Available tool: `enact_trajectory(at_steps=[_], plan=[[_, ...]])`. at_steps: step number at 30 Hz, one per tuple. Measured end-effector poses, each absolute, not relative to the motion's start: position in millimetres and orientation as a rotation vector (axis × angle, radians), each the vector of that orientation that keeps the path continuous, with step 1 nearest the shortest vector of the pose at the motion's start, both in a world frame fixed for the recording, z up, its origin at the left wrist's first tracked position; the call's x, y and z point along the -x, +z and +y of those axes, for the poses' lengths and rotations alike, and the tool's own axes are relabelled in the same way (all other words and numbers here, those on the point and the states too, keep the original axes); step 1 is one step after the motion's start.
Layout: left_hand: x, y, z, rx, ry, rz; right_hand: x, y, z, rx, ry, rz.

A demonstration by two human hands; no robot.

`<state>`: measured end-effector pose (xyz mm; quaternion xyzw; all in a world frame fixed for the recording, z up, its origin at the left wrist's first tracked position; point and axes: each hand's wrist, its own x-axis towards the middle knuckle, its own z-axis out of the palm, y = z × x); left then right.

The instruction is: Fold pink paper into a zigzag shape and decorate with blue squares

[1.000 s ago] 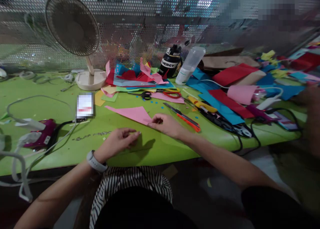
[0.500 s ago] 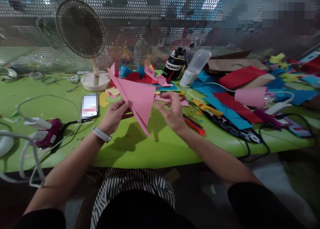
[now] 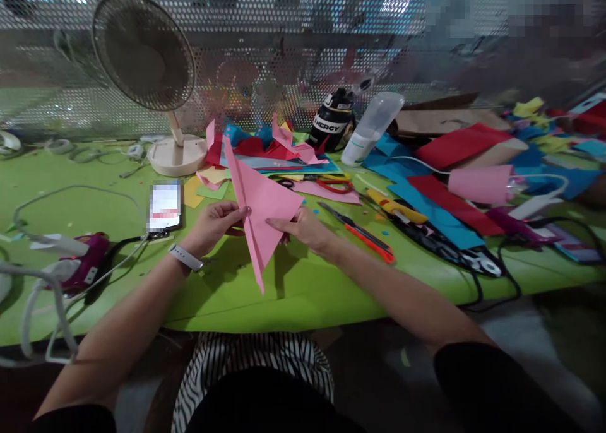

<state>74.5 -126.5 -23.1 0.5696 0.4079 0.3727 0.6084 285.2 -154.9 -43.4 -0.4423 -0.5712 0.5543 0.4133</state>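
- One sheet of pink paper (image 3: 272, 196), folded to a triangle, is held above the desk (image 3: 303, 303), between the two hands and directly in front of the person
- Its long axis follows the folded strip (image 3: 238, 179), from a far tip down to a near tip slightly further right
- Left hand (image 3: 212, 226) pinches that strip near mid-length, so it is nearer the long edge
- Right hand (image 3: 313, 232) pinches the opposite side, thumb on top, just below the right corner
- Orange-handled cutter (image 3: 369, 243) lies right of the right hand, apart from the paper
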Motion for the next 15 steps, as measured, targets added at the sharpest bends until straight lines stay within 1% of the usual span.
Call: enact_trajectory(at_steps=[2, 3, 4, 6, 8, 9, 12, 15], plan=[[-75, -23, -128, -1.296, 0.879, 0.964, -287, -45, -156, 1.137, 1.326, -1.481], [-75, -22, -129, -1.279, 0.894, 0.973, -288, -45, -157, 1.164, 1.219, -1.503], [-76, -22, -130, -1.258, 0.905, 0.98, -289, -44, -159, 1.2, 1.054, -1.528], [-76, -21, -131, -1.217, 0.902, 0.99, -292, -40, -163, 1.276, 0.619, -1.619], [-76, -23, -132, -1.191, 0.863, 0.988, -295, -36, -169, 1.292, 0.252, -1.861], [-77, -24, -131, -1.184, 0.84, 0.981, -296, -34, -171, 1.251, 0.145, -2.055], [-78, -30, -130, -1.158, 0.816, 0.94, -293, -33, -178, 0.939, 0.015, -2.62], [-79, -36, -130, -1.116, 0.832, 0.903, -289, -39, -179, 0.701, -0.115, -2.767]])
